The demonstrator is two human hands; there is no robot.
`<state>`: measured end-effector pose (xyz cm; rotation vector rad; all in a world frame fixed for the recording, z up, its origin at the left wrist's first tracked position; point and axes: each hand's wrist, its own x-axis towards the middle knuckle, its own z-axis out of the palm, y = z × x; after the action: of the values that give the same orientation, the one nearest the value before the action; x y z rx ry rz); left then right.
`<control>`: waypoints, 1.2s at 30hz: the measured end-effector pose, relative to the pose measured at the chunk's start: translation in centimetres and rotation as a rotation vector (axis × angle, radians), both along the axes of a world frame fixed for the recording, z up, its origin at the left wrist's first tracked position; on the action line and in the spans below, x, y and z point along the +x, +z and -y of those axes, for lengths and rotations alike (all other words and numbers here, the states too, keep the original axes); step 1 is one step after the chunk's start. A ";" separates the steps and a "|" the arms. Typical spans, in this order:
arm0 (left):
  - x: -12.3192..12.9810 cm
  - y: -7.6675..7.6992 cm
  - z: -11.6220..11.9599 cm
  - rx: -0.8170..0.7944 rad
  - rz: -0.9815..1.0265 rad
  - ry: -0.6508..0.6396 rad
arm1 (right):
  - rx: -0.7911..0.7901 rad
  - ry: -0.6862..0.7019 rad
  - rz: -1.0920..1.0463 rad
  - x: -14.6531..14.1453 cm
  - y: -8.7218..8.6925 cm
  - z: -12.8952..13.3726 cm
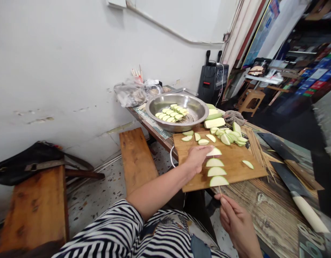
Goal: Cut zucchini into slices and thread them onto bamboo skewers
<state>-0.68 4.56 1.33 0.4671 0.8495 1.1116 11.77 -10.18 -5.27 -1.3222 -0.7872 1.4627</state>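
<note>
My right hand [236, 220] pinches the lower end of a thin bamboo skewer [220, 190]. Several half-round zucchini slices [216, 172], white-fleshed with green skin, sit spaced along that skewer. At its far end, my left hand [197, 159] grips the topmost zucchini slice [215, 152] between thumb and fingers. Below both lies a wooden cutting board [243, 175]. Loose slices [230, 137] are heaped at the board's back edge, and a single one [247, 164] rests at its right. Where the skewer's tip ends is hidden.
Behind the board stands a steel basin [152, 111] holding filled skewers [172, 114]. Bare skewers [255, 147] and two cleavers [286, 177] lie at the right. Uncut zucchini pieces [214, 123] and a grey cloth [233, 116] are behind. Wooden benches [137, 154] stand left; a black speaker [212, 80] is farther back.
</note>
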 end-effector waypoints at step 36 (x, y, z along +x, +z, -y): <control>-0.2 -1.3 0.4 0.102 -0.074 -0.040 | 0.367 -0.080 0.798 1.8 -0.7 -0.5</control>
<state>-0.88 4.14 0.04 0.6105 0.8477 1.1097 13.55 -9.64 -5.93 -1.6174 -1.4104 0.6417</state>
